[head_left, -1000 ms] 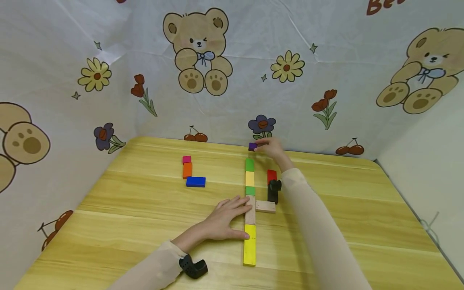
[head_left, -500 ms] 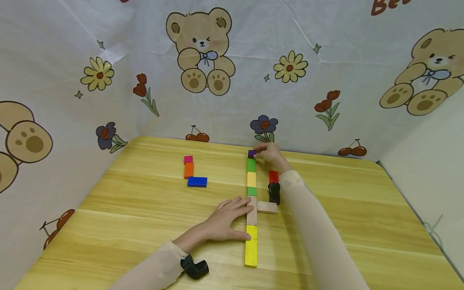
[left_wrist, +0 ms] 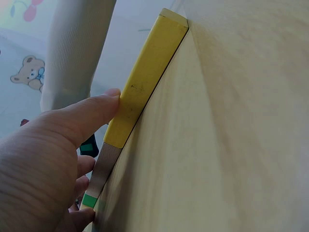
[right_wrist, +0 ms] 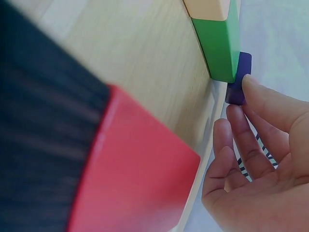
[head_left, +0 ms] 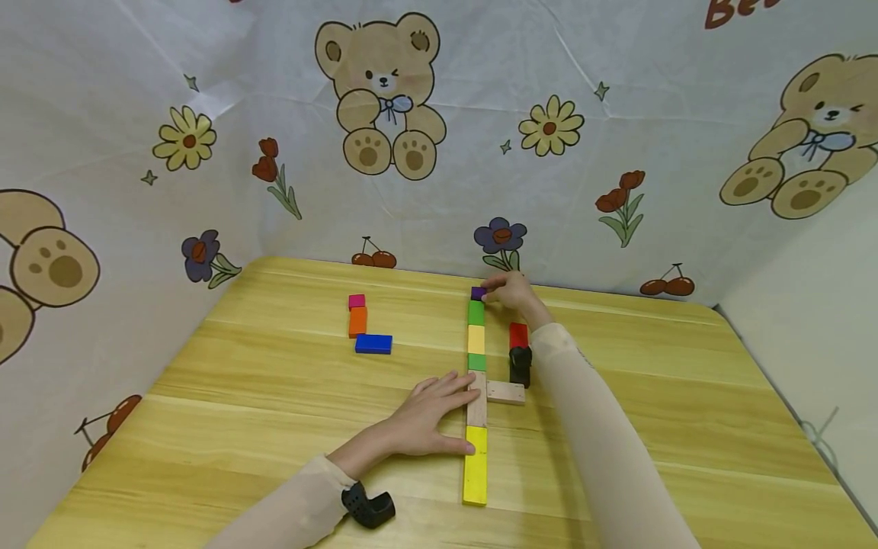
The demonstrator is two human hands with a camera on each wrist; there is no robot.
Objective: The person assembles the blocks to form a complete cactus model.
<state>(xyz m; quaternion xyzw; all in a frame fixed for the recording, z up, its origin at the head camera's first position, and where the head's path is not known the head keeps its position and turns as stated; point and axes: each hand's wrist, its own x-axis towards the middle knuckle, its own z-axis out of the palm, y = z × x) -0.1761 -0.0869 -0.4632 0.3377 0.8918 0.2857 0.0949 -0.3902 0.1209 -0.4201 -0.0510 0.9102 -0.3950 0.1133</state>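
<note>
My right hand (head_left: 511, 293) pinches a small purple block (head_left: 478, 293) between thumb and fingers at the far end of a straight row. In the right wrist view the purple block (right_wrist: 240, 79) sits right at the end of a green block (right_wrist: 219, 48). Coming nearer, the row runs through the green block (head_left: 476, 313), a cream block (head_left: 476, 340), a short green block (head_left: 476, 362), a plain wood block (head_left: 477, 412) and a long yellow block (head_left: 475, 476). My left hand (head_left: 428, 415) lies with fingers spread, fingertips on the plain wood block and thumb on the yellow one.
Right of the row, another plain wood block (head_left: 506, 393) juts out, with a black block (head_left: 519, 375) and a red block (head_left: 518, 334) beyond it. Pink (head_left: 357, 301), orange (head_left: 357, 322) and blue (head_left: 373, 345) blocks lie at left. A printed cloth (head_left: 466, 198) hangs behind the table.
My right hand has brought the purple block down and nearer, from beyond the row to the green block's far end. My left hand keeps its place on the row.
</note>
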